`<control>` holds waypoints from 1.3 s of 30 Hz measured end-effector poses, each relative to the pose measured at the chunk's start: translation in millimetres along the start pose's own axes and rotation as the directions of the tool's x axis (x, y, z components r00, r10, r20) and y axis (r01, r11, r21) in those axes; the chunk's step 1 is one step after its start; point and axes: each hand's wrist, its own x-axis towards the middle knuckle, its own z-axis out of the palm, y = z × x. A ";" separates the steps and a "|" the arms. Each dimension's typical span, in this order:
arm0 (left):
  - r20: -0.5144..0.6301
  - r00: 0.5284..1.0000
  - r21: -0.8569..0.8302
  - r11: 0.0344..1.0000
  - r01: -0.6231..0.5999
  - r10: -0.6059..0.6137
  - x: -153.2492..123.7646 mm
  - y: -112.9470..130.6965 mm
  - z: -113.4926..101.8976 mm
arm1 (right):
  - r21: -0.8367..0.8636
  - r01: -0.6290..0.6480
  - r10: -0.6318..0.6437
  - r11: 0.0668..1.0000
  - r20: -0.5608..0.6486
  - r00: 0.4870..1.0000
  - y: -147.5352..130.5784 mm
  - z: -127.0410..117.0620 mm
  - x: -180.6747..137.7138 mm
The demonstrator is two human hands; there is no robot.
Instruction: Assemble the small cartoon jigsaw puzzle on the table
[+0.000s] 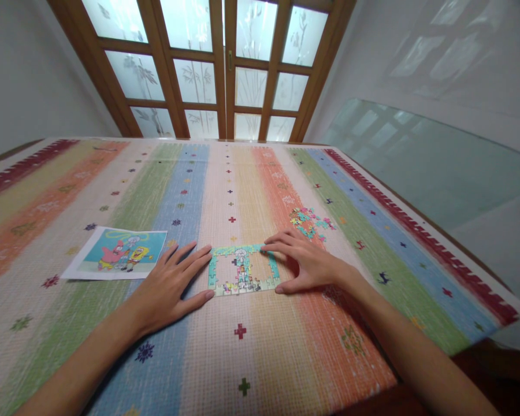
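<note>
A small jigsaw puzzle (242, 270), with its border joined and part of the middle filled, lies on the striped tablecloth (260, 346). My left hand (171, 286) rests flat and open against the puzzle's left edge, fingers spread. Along the right edge my right hand (305, 260) lies open, fingertips on the top right corner and thumb at the bottom right corner. Neither hand holds a piece. A pile of loose puzzle pieces (311, 222) sits just beyond my right hand.
A printed cartoon reference picture (119, 252) lies to the left of my left hand. The table's right edge (481, 277) runs beside a pale wall. Wooden doors with frosted glass panes (225, 69) stand behind the table.
</note>
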 end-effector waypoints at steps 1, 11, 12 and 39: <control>-0.004 1.000 -0.003 1.000 0.000 0.000 0.2 0.1 0.0 | 0.004 0.000 0.000 1.000 -0.002 1.000 0.2 0.5 -0.2; -0.021 1.000 0.004 1.000 -0.008 0.008 -0.3 0.0 1.3 | 0.008 0.003 -0.003 1.000 0.007 1.000 0.5 0.2 0.1; -0.023 1.000 0.005 1.000 -0.008 0.008 -0.4 -0.1 1.3 | 0.005 0.001 -0.001 1.000 0.007 1.000 0.4 0.0 0.0; -0.033 0.999 0.000 0.999 -0.036 0.036 1.6 2.3 -2.8 | -0.011 0.000 0.000 1.000 -0.005 1.000 0.0 -1.3 -0.4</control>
